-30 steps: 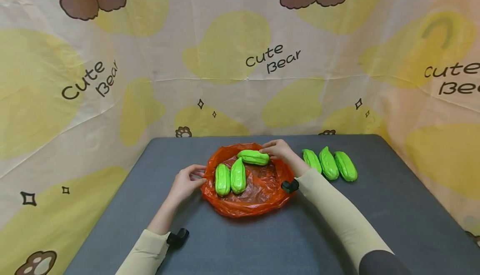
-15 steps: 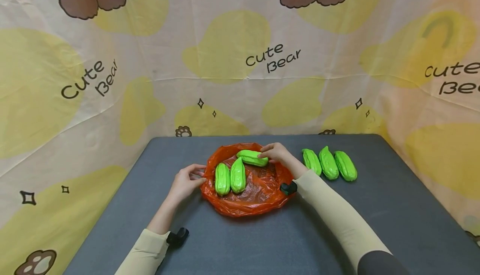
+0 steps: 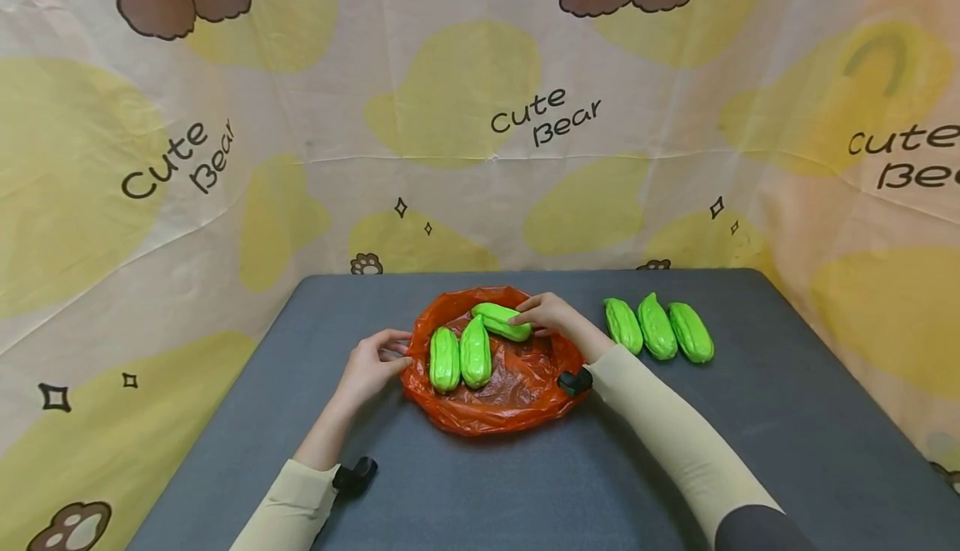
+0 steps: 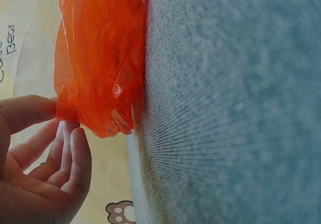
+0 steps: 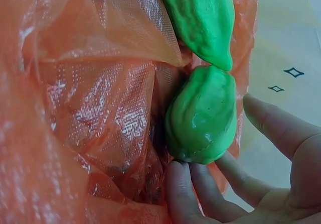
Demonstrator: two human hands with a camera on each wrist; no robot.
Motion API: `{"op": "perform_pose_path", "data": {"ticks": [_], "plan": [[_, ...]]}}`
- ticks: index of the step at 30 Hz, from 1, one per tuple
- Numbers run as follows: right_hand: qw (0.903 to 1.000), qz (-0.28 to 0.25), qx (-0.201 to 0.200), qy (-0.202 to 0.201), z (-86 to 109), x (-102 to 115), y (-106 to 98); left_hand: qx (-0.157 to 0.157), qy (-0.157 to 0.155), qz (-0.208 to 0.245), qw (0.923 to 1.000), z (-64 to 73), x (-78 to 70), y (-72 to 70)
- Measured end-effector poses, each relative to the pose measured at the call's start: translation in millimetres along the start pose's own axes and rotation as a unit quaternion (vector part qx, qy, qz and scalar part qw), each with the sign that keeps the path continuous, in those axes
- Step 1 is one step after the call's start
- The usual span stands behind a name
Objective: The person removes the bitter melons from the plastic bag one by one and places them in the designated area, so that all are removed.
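The fingertips of my right hand touched the end of a green, ridged gourd. That hand was loosely spread, and in the right wrist view its uppermost digit stood just apart from the gourd. My left hand was clamped on the edge of a crinkled red plastic bag, the thin film pinched between thumb and fingers.

The bag lay between my two hands, its round mouth gaping upward. The gourd at my right fingertips lay inside, along the side farthest from me, tilted down towards that hand. A second gourd was also in the bag, left of my right hand, its tip meeting or almost meeting the first one. A third gourd sat close beside it, nearest my left hand.

Behind my grips came two cream sleeves, with a small black device at each wrist. To the right of my right hand, outside the bag, three more gourds lay side by side on the dark grey table.

Beyond both hands and the table hung a pale cloth with yellow patches, brown bear feet and the words "Cute Bear".
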State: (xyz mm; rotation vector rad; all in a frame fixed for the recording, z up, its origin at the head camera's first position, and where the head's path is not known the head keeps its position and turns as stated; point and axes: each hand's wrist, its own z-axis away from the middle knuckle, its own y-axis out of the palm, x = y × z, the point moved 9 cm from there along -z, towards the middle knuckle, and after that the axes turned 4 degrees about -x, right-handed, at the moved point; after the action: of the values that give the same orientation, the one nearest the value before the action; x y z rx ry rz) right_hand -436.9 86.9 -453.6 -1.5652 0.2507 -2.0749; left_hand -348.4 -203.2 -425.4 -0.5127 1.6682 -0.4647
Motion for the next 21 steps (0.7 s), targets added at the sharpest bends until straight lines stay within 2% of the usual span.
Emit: {"op": "perform_pose_path", "data": {"ticks": [6,21], "plan": [[0.9998,0.004,0.009,0.015,2.2,-0.4,4.6,-0.001,-0.010,-0.004,0.9999,-0.2,2.0,-0.2],[0.9991,0.007,0.021,0.035,2.3,-5.1,10.6,0.001,-0.003,-0.003,1.0000,-0.3,1.8,0.5]]}}
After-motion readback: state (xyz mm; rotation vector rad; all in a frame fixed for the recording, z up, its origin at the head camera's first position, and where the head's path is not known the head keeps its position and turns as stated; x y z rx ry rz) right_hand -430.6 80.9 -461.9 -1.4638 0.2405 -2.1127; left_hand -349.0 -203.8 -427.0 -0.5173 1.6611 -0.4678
